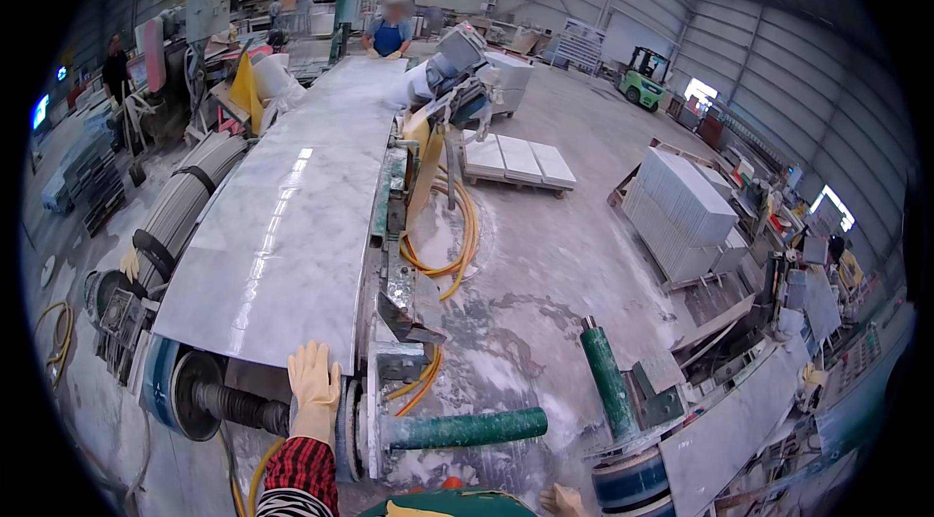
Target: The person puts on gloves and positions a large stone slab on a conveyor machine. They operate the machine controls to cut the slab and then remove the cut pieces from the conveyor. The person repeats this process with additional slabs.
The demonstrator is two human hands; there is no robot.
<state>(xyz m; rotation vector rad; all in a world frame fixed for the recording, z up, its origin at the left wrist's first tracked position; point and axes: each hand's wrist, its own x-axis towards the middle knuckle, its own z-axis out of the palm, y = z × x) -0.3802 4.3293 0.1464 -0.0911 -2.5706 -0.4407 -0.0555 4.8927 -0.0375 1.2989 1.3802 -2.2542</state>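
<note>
A large, polished white-grey marble slab (pixel 282 215) lies flat on a long belt machine and stretches away from me. My left hand (pixel 314 389), in a cream rubber glove, rests on the slab's near edge with its fingers stretched out. The wrist is over the belt roller (pixel 195 395) and its shaft (pixel 243 405). My right hand (pixel 564 500), also gloved, hangs low at the bottom edge, mostly cut off. Nothing shows in it, and its finger shape is unclear. A green apron (pixel 457 503) covers my front between them.
A green pipe (pixel 477 427) juts from the machine; another green post (pixel 607 376) stands beside a second slab (pixel 739 420). Yellow hoses (pixel 472 235) coil on the wet floor. A person (pixel 389 29) stands at the slab's far end. Pallets of stone (pixel 676 211) and a green forklift (pixel 642 79) are right.
</note>
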